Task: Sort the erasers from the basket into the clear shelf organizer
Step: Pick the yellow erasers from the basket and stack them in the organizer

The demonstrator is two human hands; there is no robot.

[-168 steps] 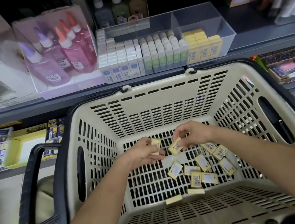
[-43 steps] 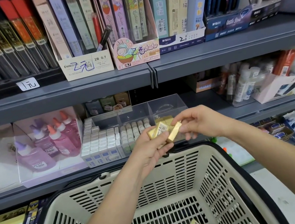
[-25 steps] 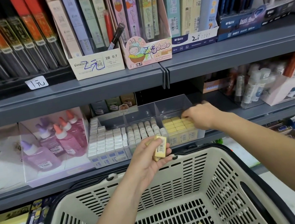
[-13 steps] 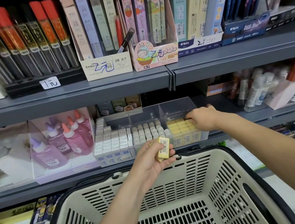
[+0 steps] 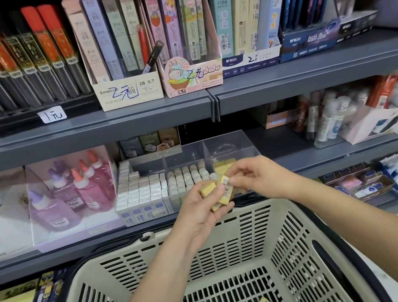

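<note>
Right hand [image 5: 260,180] back from organizer [image 5: 229,143], fingertips [image 5: 232,180] pinching barcoded eraser [image 5: 227,190]; left hand [image 5: 200,216] grips yellow erasers [image 5: 206,189] alongside.

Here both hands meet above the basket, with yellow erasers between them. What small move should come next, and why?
Probably the right hand should lift the barcoded eraser it pinches away from the left hand, which holds the spare erasers, and carry it to the right compartment of the clear organizer, where matching yellow erasers already stand.
</note>
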